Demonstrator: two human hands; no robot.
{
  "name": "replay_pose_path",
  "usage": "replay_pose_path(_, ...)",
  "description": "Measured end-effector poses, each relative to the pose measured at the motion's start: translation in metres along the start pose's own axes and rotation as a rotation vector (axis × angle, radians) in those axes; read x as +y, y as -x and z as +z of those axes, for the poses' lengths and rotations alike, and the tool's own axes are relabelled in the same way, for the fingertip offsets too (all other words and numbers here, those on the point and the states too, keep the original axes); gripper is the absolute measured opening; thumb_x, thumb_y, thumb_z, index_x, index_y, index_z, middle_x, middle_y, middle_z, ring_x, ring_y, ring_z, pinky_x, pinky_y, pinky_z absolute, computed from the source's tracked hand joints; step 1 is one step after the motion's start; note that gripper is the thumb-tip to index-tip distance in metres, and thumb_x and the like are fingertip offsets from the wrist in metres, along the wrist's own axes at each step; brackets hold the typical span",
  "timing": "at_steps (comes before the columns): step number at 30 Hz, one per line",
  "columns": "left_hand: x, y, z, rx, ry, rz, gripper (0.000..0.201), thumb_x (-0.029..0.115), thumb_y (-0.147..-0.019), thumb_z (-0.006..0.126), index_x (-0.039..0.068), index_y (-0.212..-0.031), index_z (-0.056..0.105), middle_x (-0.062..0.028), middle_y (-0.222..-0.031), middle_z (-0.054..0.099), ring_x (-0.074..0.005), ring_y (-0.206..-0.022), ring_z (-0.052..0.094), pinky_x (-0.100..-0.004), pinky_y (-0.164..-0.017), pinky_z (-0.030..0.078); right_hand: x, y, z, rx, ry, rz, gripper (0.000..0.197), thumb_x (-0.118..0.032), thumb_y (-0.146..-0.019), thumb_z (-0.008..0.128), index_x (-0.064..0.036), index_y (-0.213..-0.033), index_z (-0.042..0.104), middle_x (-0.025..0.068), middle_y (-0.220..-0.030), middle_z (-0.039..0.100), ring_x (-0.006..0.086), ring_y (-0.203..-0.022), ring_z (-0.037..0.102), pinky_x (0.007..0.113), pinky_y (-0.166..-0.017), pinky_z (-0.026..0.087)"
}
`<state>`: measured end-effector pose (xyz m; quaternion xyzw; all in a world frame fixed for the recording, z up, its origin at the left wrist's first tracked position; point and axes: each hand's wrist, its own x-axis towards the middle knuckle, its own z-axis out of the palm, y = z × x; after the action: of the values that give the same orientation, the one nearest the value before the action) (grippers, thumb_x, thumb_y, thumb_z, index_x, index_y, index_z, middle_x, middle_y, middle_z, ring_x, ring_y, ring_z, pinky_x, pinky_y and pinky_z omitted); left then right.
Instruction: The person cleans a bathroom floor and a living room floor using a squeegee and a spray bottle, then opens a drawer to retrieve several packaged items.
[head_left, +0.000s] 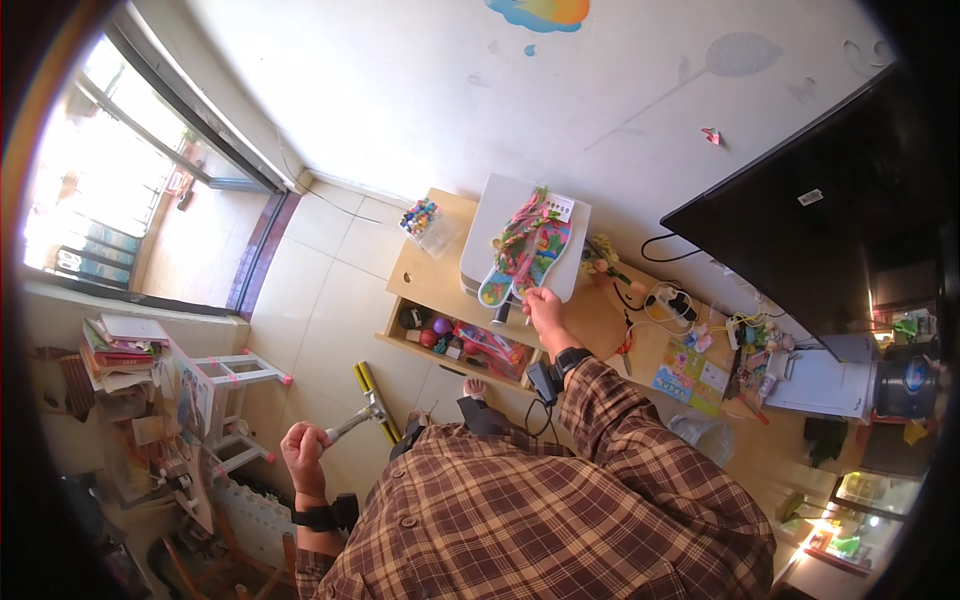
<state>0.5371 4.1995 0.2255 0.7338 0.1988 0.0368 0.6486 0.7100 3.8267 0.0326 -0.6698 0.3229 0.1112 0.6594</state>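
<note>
My left hand (pixel 305 448) is closed around the end of a grey-handled tool (pixel 352 424) with a head of two parallel yellow-and-black bars (pixel 375 402), held low at my left side. My right hand (pixel 545 310) reaches forward, its fingers closed at the near edge of a pale grey box-like top (pixel 497 203). A small pale stick end pokes out below those fingers; what they hold is mostly hidden. Just beyond lie brightly printed, rounded flat pieces (pixel 553 243) with a pink-and-green braided cord (pixel 515 240) and a white tag.
A wooden cabinet (pixel 433 283) has an open drawer (pixel 458 358) with balls and toys. Colourful markers (pixel 420 216) fill a clear box. A large black screen (pixel 800 210) hangs at right above cables and a picture book (pixel 690 375). A white stepladder (pixel 245 372) and stacked books (pixel 125 340) stand left.
</note>
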Motion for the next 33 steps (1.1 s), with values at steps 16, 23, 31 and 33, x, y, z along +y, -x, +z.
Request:
replay_pose_path(16, -0.002, 0.000, -0.006, 0.019, 0.026, 0.002, 0.019, 0.008, -0.076, 0.044, 0.001, -0.059, 0.048, -0.0039, -0.056, 0.048, -0.0097, -0.054, 0.043, -0.0219, -0.054, 0.034, 0.011, 0.001, -0.008, -0.049, -0.003, -0.002, 0.008, -0.009, -0.081, 0.048, -0.0055, -0.087, 0.053, 0.0014, -0.068, 0.054, 0.0073, -0.054, 0.049, 0.021, -0.046, 0.039)
replay_pose_path(23, 0.001, -0.001, -0.005, 0.075, 0.030, 0.018, 0.018, 0.006, -0.076, 0.044, 0.001, -0.059, 0.048, -0.0028, -0.056, 0.048, -0.0091, -0.054, 0.042, -0.0210, -0.054, 0.034, 0.014, 0.007, -0.008, -0.087, 0.012, 0.005, 0.009, -0.007, -0.080, 0.048, -0.0048, -0.088, 0.052, 0.0014, -0.069, 0.054, 0.0079, -0.054, 0.049, 0.021, -0.048, 0.039)
replay_pose_path(31, 0.004, 0.007, 0.033, -0.061, -0.411, 0.109, 0.015, 0.008, -0.064, 0.063, 0.002, -0.072, 0.053, -0.0057, -0.067, 0.053, -0.0158, -0.064, 0.051, -0.0265, -0.061, 0.042, -0.058, 0.112, 0.068, -1.087, 0.340, -0.062, 0.029, -0.017, -0.084, 0.050, -0.0052, -0.110, 0.046, 0.0072, -0.094, 0.056, 0.0097, -0.071, 0.053, 0.024, -0.062, 0.046)
replay_pose_path(33, -0.020, 0.007, 0.042, -0.232, -0.359, 0.107, 0.025, 0.015, -0.061, 0.071, 0.005, -0.077, 0.055, -0.0081, -0.069, 0.055, -0.0196, -0.065, 0.054, -0.0299, -0.060, 0.044, -0.100, 0.165, 0.090, -1.312, 0.364, -0.007, 0.037, -0.025, -0.086, 0.048, -0.0076, -0.118, 0.041, 0.0079, -0.108, 0.050, 0.0105, -0.076, 0.053, 0.025, -0.064, 0.046)
